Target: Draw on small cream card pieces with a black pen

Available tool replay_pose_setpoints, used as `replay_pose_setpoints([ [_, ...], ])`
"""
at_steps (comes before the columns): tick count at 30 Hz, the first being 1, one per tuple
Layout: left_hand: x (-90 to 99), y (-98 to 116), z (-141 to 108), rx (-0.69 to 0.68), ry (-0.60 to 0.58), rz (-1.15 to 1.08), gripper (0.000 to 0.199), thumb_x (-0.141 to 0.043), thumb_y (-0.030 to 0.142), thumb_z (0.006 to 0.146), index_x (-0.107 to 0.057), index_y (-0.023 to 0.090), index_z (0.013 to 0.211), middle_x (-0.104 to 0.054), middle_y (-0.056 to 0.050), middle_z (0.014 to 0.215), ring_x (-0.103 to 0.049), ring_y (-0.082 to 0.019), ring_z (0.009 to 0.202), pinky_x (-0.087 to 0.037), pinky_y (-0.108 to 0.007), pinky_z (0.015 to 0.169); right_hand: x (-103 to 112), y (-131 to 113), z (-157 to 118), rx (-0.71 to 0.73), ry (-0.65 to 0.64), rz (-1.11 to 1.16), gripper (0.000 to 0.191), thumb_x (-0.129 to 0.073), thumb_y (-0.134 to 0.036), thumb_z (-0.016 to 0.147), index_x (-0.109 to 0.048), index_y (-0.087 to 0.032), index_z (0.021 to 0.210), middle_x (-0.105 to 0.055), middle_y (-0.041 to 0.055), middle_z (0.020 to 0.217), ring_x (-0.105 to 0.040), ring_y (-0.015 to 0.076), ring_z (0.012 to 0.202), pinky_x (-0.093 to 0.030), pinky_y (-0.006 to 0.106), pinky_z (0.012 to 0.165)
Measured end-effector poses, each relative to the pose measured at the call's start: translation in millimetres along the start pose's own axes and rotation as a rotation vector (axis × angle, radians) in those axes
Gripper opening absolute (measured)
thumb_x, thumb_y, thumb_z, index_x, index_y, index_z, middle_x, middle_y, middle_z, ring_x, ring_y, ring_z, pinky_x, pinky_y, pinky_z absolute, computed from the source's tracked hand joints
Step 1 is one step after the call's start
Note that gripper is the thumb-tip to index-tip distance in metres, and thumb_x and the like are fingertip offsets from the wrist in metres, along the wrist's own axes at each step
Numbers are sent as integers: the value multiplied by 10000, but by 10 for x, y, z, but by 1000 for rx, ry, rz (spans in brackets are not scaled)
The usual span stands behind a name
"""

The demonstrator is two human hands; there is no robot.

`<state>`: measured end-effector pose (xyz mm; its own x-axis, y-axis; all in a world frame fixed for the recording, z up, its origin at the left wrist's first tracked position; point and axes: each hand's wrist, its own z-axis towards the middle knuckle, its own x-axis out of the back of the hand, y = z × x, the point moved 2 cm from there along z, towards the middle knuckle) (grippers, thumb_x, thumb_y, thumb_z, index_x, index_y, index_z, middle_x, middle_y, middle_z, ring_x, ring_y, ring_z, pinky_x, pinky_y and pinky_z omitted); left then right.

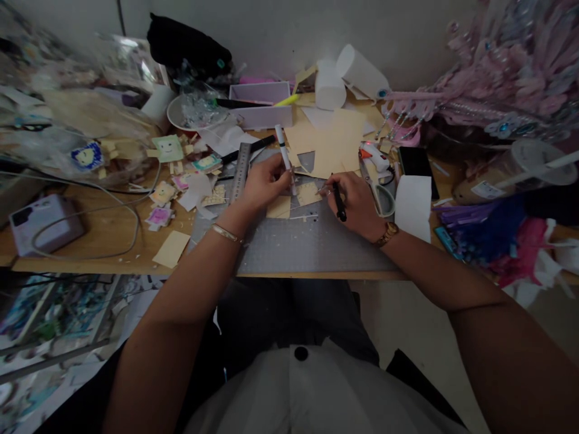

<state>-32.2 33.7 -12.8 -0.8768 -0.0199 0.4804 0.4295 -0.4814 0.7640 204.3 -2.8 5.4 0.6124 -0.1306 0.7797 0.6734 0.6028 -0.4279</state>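
My left hand (266, 182) is closed around a white marker (281, 143) with a dark band, its upper end pointing up and away from me. In my right hand (355, 202) is a black pen (337, 203), gripped between the fingers. The right fingertips reach the edge of a small cream card (308, 193) bearing faint marks; whether they pinch it is unclear. Another cream piece (278, 208) lies below my left fingers. Under both hands is a grey cutting mat (289, 250). A metal ruler (241, 172) rests beside my left hand, and scissors (384, 199) lie beside my right.
Behind the hands are cream card sheets (341, 141) and a lilac box (262, 117). A glue gun (375, 158), a phone (414, 166) and a lidded cup (506, 172) stand right. Small drawn-face figures (168, 149) and a looping cable (136, 232) are left.
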Motion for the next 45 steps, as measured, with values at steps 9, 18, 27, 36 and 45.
replay_pose_setpoints([
  [9,-78,249,-22,-72,-217,75,392,-415,553,1032,-623,224,1069,-683,-57,812,-668,-221,779,-531,-359,738,37,-40,-53,-53,13,-157,135,-544,-255,893,-607,-220,1008,-743,100,981,-665,301,981,-477,442,850],
  [18,-133,302,-28,-155,-300,139,448,-343,558,1037,-618,209,980,-671,-79,878,-632,-227,810,-489,-355,750,43,-54,-41,-61,26,-174,140,-563,-300,908,-634,-214,993,-740,84,906,-669,283,903,-470,412,796],
  [27,-124,324,-11,-202,-307,207,389,-350,482,1038,-601,195,958,-673,-85,904,-613,-221,836,-465,-343,759,37,-39,-39,-80,-10,-167,145,-577,-301,907,-627,-222,1019,-728,88,928,-667,295,942,-477,438,827],
  [36,-117,341,-12,-208,-328,216,291,-390,394,1012,-601,201,956,-661,-78,887,-602,-222,835,-459,-344,757,55,-61,-33,-69,-7,-161,147,-590,-277,876,-625,-209,1001,-741,101,929,-670,306,926,-472,444,818],
  [45,-90,337,8,-201,-336,224,325,-419,429,1004,-632,190,949,-686,-93,884,-636,-245,857,-475,-361,780,61,-62,-28,-102,-49,-162,193,-576,-248,869,-613,-222,1056,-729,101,1001,-659,320,1018,-471,463,885],
])
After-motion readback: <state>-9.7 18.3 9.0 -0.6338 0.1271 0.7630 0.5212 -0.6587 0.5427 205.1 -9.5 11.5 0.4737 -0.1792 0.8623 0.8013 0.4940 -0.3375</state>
